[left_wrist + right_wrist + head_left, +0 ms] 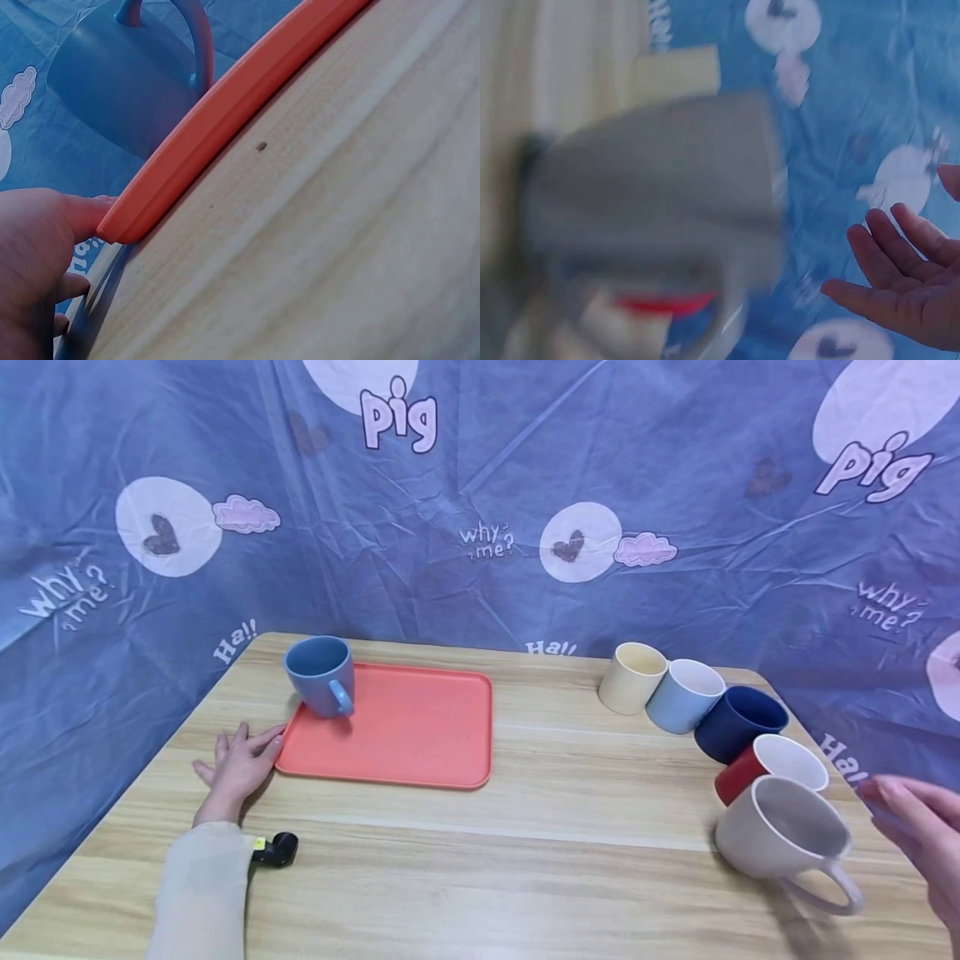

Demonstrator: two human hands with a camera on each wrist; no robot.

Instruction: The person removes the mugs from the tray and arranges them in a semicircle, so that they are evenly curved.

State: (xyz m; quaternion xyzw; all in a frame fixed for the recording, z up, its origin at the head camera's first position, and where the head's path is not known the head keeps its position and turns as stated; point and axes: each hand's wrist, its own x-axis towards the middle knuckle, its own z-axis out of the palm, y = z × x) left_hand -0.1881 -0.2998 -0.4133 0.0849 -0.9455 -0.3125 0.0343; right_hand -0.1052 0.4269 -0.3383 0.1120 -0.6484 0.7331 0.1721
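A blue mug (321,681) stands at the left end of a coral-red tray (420,727), its handle turned toward the front right. My left hand (238,768) touches the tray's left edge with spread fingers; in the left wrist view its thumb side meets the tray corner. A grey mug (772,843) is at the table's right front, its handle pointing to the lower right. Just right of it my right hand (922,835) holds nothing, fingers loosely extended. The right wrist view shows the grey mug blurred and apart from the hand (907,285).
A row runs from the back toward the grey mug: cream mug (630,685), light blue mug (678,702), dark navy mug (735,731) and red mug (738,772) with white inside. A printed blue cloth (495,468) hangs behind the wooden table (525,877).
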